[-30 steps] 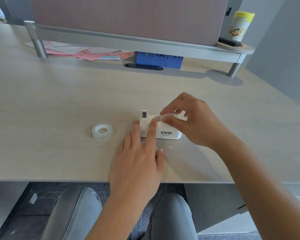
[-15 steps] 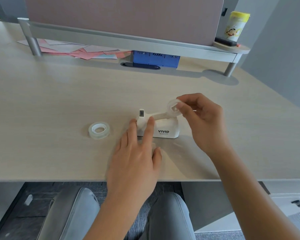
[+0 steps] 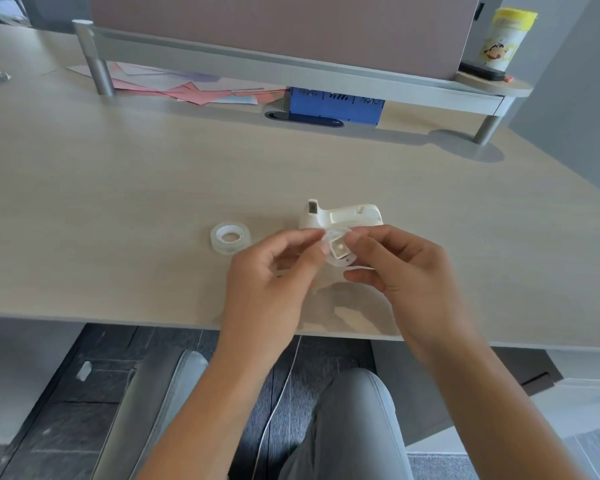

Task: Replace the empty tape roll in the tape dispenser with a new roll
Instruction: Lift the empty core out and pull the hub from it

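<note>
A pale wood desk (image 3: 118, 188) fills the view, with a raised shelf (image 3: 291, 64) along its far side and pink papers (image 3: 187, 90) and a blue box (image 3: 336, 105) tucked beneath it. A yellow-lidded canister (image 3: 503, 39) stands on the shelf's right end. The desk's near edge runs just under both wrists, and broad bare surface lies open to the left and right of the hands.

Both hands hover above the desk close to that near edge, fingers curled inward toward each other. The left hand (image 3: 271, 271) and right hand (image 3: 402, 268) together pinch the empty tape core (image 3: 338, 251), a whitish ring with a squarish hub, between thumbs and fingertips; each grip is narrow and closed on it. Just beyond the grips, the white tape dispenser (image 3: 343, 216) sits on the desk with its roll cradle open to view. The new tape roll (image 3: 230, 237) lies flat on the desk to the left of the left grip, near it but apart from the fingers.
</note>
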